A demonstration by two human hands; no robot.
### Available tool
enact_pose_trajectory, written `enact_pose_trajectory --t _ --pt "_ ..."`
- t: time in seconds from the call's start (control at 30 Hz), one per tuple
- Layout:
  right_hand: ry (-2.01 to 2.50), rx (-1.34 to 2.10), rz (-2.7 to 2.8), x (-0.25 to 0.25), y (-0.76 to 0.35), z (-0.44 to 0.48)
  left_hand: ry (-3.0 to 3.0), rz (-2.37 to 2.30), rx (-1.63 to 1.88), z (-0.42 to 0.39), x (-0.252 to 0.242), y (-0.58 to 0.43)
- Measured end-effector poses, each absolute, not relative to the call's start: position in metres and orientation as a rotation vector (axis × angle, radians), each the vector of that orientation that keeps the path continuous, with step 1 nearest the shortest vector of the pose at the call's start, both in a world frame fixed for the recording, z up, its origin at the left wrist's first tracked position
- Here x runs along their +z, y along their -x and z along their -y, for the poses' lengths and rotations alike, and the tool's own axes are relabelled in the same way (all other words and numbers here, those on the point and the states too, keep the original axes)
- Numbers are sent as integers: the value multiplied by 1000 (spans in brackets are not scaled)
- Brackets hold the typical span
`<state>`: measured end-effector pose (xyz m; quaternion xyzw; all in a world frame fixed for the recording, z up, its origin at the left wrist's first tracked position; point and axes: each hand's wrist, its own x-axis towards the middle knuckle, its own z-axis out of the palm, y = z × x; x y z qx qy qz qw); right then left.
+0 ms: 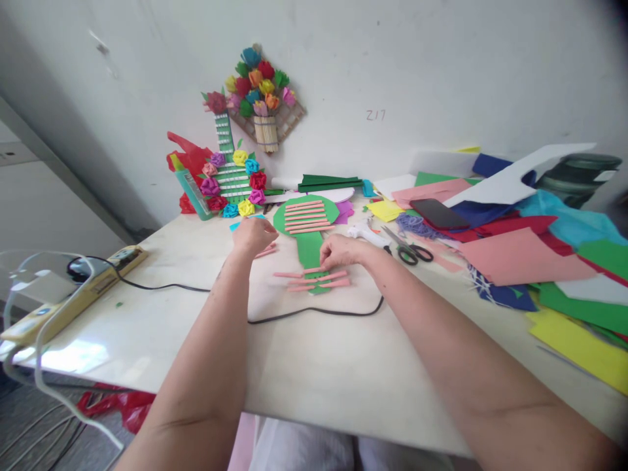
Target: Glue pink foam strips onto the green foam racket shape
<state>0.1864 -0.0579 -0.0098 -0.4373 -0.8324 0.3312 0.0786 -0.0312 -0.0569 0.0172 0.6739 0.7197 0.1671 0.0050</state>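
A green paper guitar shape (pixel 310 252) lies on the table, with a rounded body at the far end and a narrow neck pointing toward me. Several thin pink paper rolls (pixel 305 217) run in rows across its body. At the near end, more pink rolls (pixel 336 282) cross the neck and stick out on both sides. My right hand (pixel 343 251) is closed in a pinch on a pink paper roll (pixel 313 270) at the neck. To the left, my left hand (pixel 254 234) hovers with loosely curved fingers, just above some loose pink rolls (pixel 266 250).
Scissors (pixel 408 250), a white glue gun (pixel 367 234) and a phone (pixel 439 214) lie to the right, beside piled coloured paper (pixel 524 256). A black cord (pixel 314 310) crosses in front. A power strip (pixel 73 294) sits left. A flower-trimmed green guitar (pixel 233 176) and glue bottle (pixel 193 193) stand behind.
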Motion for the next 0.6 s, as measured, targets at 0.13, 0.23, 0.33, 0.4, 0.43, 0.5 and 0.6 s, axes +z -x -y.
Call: enact_pose_trajectory --t 0.13,0.23,0.33,0.4,0.43,0.5,0.6 --pt "1306 998 2490 -8 -187 59 -2201 -1654 383 62 19 20" --pt "1325 993 2493 -6 -187 61 -2246 -1399 310 63 16 9" --pt "1319 967 2514 -5 -187 61 -2252 -1307 260 63 13 2" --pt "1320 961 2523 -6 -187 61 -2261 -1245 213 63 11 -2" --pt "1325 957 2526 -6 -187 61 -2262 -1219 183 63 10 -3" --pt "1324 949 2532 -6 -187 61 -2252 -1190 133 61 7 -5" --pt "1303 940 2534 -6 -187 60 -2235 -1181 103 60 3 -6"
